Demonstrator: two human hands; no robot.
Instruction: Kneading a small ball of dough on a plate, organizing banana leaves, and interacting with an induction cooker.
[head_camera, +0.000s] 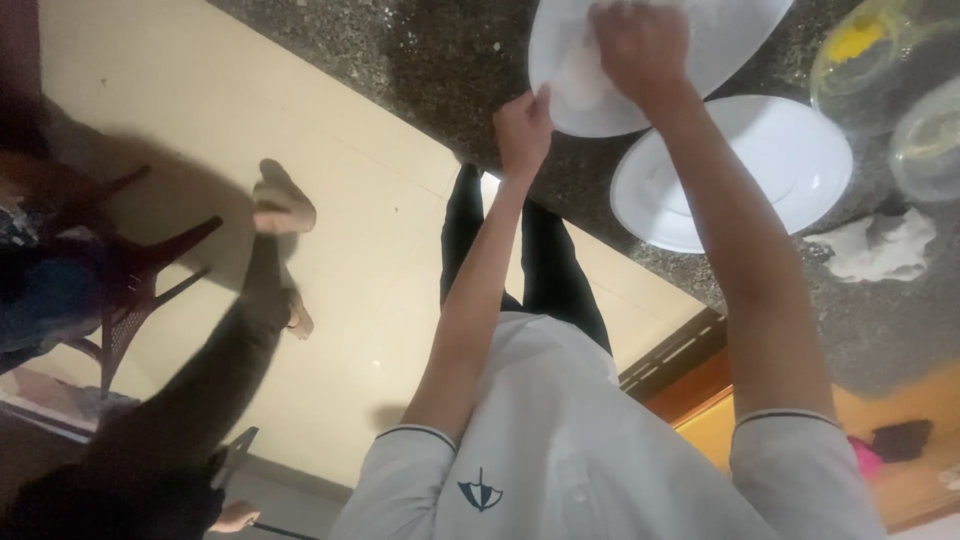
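2 bare hands work on 1 white plate (735, 40) above a dark speckled stone counter (420, 60). In this view the left hand (523, 128) pinches the plate's rim, fingers closed on the edge, while the right hand (640, 45) lies on the plate's face with the fingers curled; whether it clasps anything there cannot be told. A second white plate (790, 150) rests on the counter just beside the first. Near it lies a crumpled white cloth (880, 245), and 2 clear glass bowls (880, 60) stand at the counter's far side, 1 holding something yellow. Another person's dark-clad legs (240, 330) stretch across the pale floor (200, 90).
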